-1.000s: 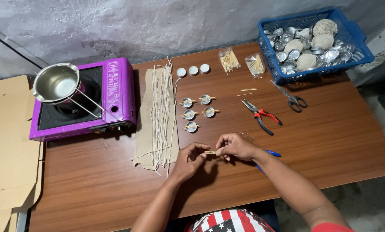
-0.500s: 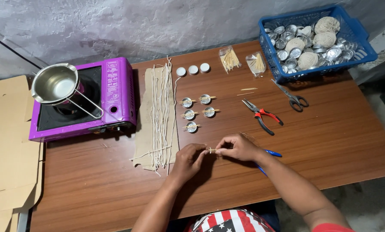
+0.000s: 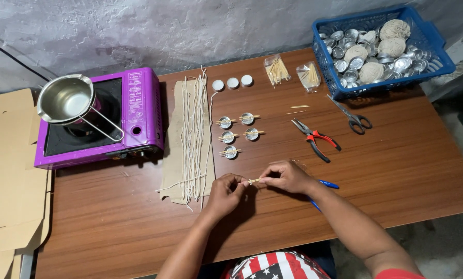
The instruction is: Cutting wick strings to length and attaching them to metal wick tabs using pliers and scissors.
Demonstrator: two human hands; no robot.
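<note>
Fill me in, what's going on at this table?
A person seated at the wooden table pinches a pair of small wooden sticks between the left hand and right hand. Beyond them sit five small metal cups with sticks laid across, strings on a cloth, and pliers.

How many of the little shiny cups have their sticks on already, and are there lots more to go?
Five small metal cups sit in the middle of the table, each with sticks laid across its top, so those look done. Right now the left hand and right hand pinch a small bundle of sticks between them. Many bare cups wait in the blue basket, so most seems left.
</note>
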